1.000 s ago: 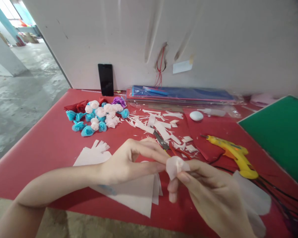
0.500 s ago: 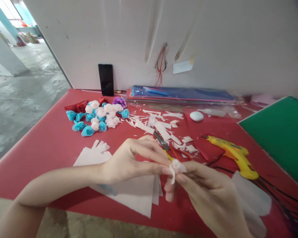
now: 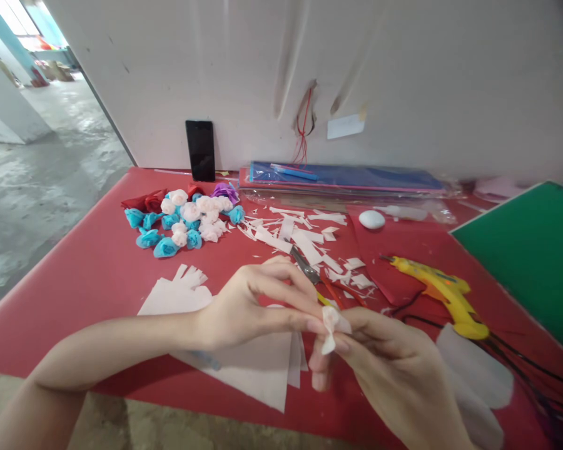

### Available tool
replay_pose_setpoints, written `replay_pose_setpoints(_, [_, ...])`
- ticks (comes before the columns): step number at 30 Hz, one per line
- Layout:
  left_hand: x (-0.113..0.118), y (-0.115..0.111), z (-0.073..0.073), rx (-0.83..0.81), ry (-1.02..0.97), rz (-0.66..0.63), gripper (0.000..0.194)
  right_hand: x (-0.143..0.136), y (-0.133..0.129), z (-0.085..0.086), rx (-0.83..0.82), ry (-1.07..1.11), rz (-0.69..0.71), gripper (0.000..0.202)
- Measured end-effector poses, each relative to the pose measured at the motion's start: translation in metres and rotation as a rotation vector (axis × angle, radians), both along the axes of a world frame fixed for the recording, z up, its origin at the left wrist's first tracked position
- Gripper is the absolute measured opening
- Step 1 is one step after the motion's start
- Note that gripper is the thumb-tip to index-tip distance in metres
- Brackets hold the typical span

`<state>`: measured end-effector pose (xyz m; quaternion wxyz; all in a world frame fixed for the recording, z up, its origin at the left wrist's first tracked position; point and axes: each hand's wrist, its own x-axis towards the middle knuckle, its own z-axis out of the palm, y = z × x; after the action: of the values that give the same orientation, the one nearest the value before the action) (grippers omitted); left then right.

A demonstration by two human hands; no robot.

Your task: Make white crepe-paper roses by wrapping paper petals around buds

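Observation:
A small white paper flower is pinched between my two hands above the front of the table. My left hand closes its thumb and fingertips on the flower's left side. From the right, my right hand grips the same flower between thumb and fingers. One white petal hangs down from it. Below my left arm lie white paper sheets and a few cut strips. Just behind my fingers are scissors with red handles, partly hidden.
White paper scraps litter the red table. Blue, white, red and purple paper flowers are heaped at the left. A yellow glue gun with a cable and a green board are right. A phone leans on the wall.
The paper flower has turned slightly between my fingers, and its hanging petal looks shorter and rounder. Both hands have stayed nearly in place.

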<state>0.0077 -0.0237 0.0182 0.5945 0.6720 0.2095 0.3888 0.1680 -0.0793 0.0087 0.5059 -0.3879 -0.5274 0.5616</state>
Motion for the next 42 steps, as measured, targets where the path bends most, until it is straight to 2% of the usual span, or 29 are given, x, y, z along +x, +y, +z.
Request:
replay_pose_setpoints(3, [0.0, -0.003, -0.002, -0.015, -0.001, 0.007, 0.012, -0.002, -0.001, 0.001, -0.001, -0.001, 0.009, 0.013])
replay_pose_setpoints(6, [0.001, -0.004, -0.006, 0.004, 0.001, 0.041, 0.01, -0.005, -0.003, 0.002, 0.002, -0.075, -0.086, 0.015])
replay_pose_setpoints(8, [0.002, -0.005, -0.009, 0.018, -0.011, 0.058, 0.009, -0.006, -0.003, 0.003, 0.027, -0.166, -0.147, 0.015])
replay_pose_setpoints(11, [0.004, -0.005, -0.014, 0.025, -0.059, 0.08, 0.009, -0.004, -0.003, 0.004, 0.119, -0.351, -0.156, 0.005])
replay_pose_setpoints(15, [0.007, -0.006, -0.02, 0.032, -0.108, 0.127, 0.009, -0.003, -0.005, 0.002, 0.2, -0.532, -0.243, 0.007])
replay_pose_setpoints(17, [0.009, -0.007, -0.021, 0.039, -0.116, 0.153, 0.009, -0.004, -0.007, 0.001, 0.216, -0.547, -0.272, 0.003])
replay_pose_setpoints(21, [0.011, -0.009, -0.024, 0.046, -0.132, 0.189, 0.009, -0.004, -0.007, 0.002, 0.225, -0.536, -0.28, 0.008])
replay_pose_setpoints(29, [0.01, -0.006, -0.026, 0.125, -0.129, 0.191, 0.006, -0.004, -0.004, 0.002, 0.099, -0.297, -0.177, 0.009])
replay_pose_setpoints(35, [0.008, -0.004, -0.024, 0.339, -0.104, 0.255, 0.003, -0.003, -0.005, 0.005, 0.172, -0.44, -0.227, 0.008])
replay_pose_setpoints(42, [0.009, -0.005, -0.021, 0.299, -0.086, 0.28, 0.005, -0.003, -0.006, 0.002, 0.255, -0.535, -0.295, 0.01])
